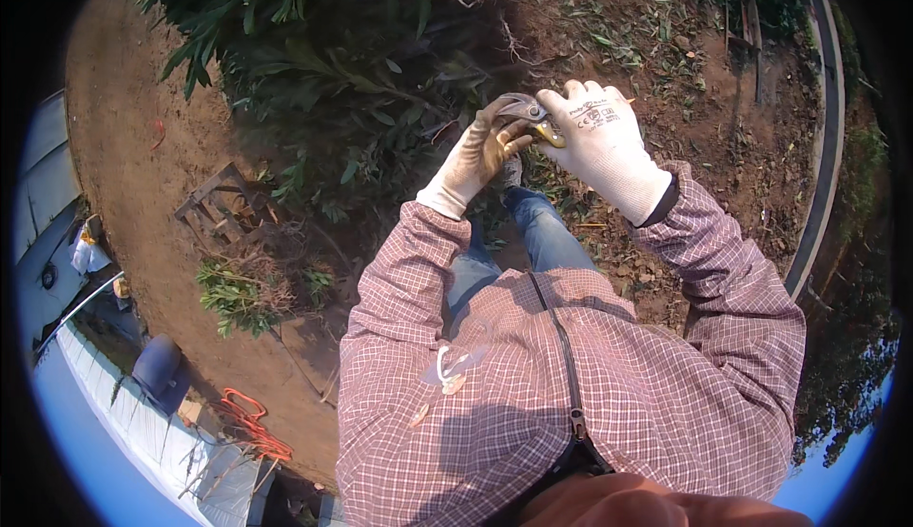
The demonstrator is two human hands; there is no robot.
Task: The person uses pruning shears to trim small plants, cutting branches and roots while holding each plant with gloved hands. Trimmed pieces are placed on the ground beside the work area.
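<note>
My right hand (603, 124), in a white knitted work glove with print on its back, is closed around a pair of pruning shears (531, 110). A yellow handle shows below the pivot, and the metal blades point left. My left hand (485, 145), in a glove with a soiled, brownish palm, has its fingers curled at the blades. How firmly these fingers grip the blades is hard to see. Beyond and left of my hands lies a dense mass of leafy green branches (328, 77), partly blurred and in shadow.
Bare roots (510, 38) stick out beside the foliage. A wooden crate (232, 206) and an uprooted leafy plant (239, 295) lie on the soil at left. Farther off are a blue barrel (160, 370) and a coil of orange hose (253, 423). A pale curb (827, 127) runs along the right.
</note>
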